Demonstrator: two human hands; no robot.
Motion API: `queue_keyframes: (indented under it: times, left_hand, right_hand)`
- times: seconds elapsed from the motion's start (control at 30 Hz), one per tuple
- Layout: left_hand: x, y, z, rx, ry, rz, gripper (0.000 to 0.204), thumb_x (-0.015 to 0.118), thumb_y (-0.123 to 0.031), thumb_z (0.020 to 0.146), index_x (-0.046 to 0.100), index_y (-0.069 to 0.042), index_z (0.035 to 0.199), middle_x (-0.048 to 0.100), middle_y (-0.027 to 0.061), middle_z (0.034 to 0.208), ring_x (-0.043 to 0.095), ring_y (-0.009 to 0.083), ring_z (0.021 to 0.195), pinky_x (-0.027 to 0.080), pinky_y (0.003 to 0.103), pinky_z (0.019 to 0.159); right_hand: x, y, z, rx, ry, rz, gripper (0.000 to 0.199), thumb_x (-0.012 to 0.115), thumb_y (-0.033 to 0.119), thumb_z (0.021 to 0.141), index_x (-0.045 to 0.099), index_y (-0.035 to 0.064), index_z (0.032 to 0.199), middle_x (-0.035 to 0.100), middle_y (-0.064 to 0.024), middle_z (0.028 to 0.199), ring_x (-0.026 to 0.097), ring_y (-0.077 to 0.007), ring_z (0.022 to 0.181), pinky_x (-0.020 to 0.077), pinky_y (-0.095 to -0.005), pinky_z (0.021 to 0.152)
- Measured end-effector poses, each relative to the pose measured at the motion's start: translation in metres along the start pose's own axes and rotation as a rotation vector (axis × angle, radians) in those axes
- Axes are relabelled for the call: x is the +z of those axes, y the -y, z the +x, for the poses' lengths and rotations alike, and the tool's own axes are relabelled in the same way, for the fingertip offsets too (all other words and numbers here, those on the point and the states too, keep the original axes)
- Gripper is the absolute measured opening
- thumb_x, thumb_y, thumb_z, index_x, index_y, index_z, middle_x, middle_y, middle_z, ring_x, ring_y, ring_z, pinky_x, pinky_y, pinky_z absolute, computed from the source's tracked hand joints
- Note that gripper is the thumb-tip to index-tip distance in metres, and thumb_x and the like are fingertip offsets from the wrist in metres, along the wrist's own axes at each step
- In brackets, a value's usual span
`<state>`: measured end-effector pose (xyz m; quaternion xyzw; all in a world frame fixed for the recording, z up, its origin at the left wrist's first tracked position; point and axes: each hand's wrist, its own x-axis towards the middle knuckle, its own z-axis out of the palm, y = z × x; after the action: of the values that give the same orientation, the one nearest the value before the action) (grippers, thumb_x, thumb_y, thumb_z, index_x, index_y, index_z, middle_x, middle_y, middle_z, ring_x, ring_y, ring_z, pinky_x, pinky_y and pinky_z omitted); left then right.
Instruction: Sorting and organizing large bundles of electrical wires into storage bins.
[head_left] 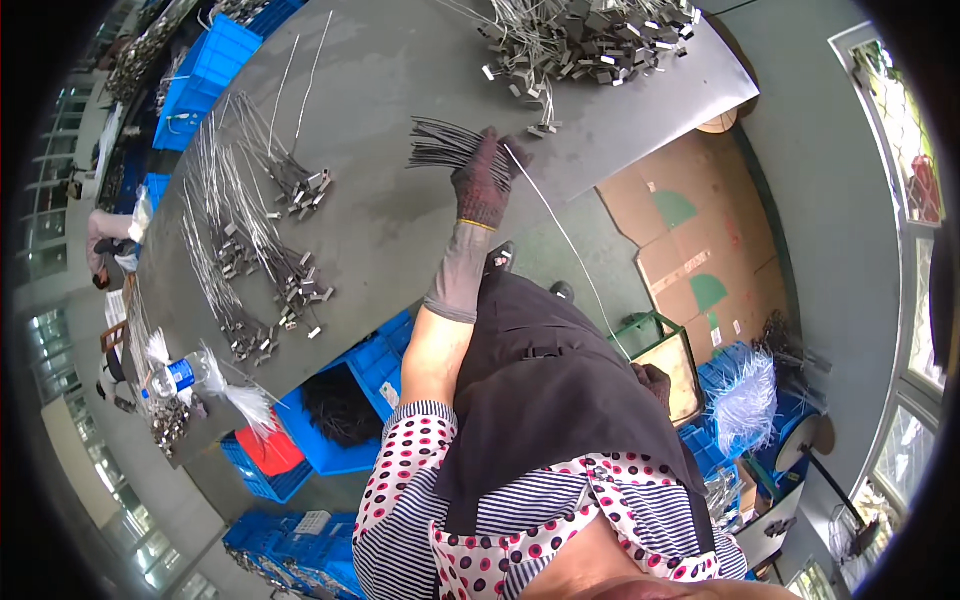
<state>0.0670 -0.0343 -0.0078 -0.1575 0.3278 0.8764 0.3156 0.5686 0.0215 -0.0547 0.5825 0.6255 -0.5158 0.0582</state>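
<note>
My left hand, in a dark reddish knit glove, is closed round a bundle of thin black tubes over the table's near edge. A thin white wire runs from this hand's fingers down to my right hand. That hand, also in a dark glove, is by my hip with its fingers curled at the wire's lower end. My apron hides part of it. Bunches of wires with metal-ended pieces lie left on the grey table. A large heap of similar wired pieces lies at the far edge.
A green-framed tray stands beside my right hand. Blue crates sit under the table's near edge, one holding black strands. Flattened cardboard covers floor at right. A plastic bottle is at the table's left end.
</note>
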Motion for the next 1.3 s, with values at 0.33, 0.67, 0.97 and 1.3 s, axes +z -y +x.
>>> queue_keyframes:
  times: [0.33, 0.67, 0.97, 1.3]
  left_hand:
    - [-0.030, -0.027, -0.012, 0.130, -0.096, 0.190, 0.016, 0.069, -0.017, 0.090, 0.061, -0.006, 0.099, 0.066, 0.0088, 0.085, 0.065, 0.0228, 0.071, 0.060, 0.046, 0.072]
    - [-0.062, -0.058, -0.003, 0.035, -0.071, 0.054, 0.015, 0.068, -0.016, 0.089, 0.063, -0.004, 0.096, 0.066, 0.0105, 0.083, 0.065, 0.0273, 0.073, 0.059, 0.048, 0.072]
    - [-0.075, -0.089, 0.004, 0.083, -0.036, 0.024, 0.016, 0.065, -0.015, 0.091, 0.062, -0.002, 0.100, 0.066, 0.0132, 0.089, 0.066, 0.0299, 0.078, 0.059, 0.051, 0.077]
    - [-0.073, -0.110, 0.014, 0.091, -0.150, 0.067, 0.020, 0.067, -0.021, 0.091, 0.062, -0.005, 0.102, 0.064, 0.0100, 0.083, 0.064, 0.0268, 0.072, 0.058, 0.048, 0.074]
  right_hand:
    - [-0.008, 0.026, 0.010, -0.065, -0.006, -0.074, 0.031, 0.071, 0.028, 0.084, 0.069, -0.0018, 0.075, 0.065, -0.0094, 0.063, 0.056, -0.0167, 0.058, 0.0451, -0.0344, 0.057]
    - [-0.002, 0.083, 0.014, -0.291, 0.147, -0.107, 0.027, 0.070, 0.023, 0.085, 0.069, -0.0042, 0.084, 0.065, -0.0106, 0.067, 0.057, -0.0133, 0.064, 0.0465, -0.0322, 0.061]
    - [0.009, 0.113, 0.046, -0.236, 0.106, -0.216, 0.029, 0.071, 0.026, 0.081, 0.067, -0.0025, 0.075, 0.063, -0.0138, 0.062, 0.059, -0.0200, 0.059, 0.0470, -0.0358, 0.060]
    - [0.008, 0.088, 0.038, -0.199, 0.049, -0.223, 0.030, 0.070, 0.028, 0.083, 0.067, -0.0008, 0.074, 0.063, -0.0151, 0.064, 0.060, -0.0219, 0.059, 0.0470, -0.0361, 0.061]
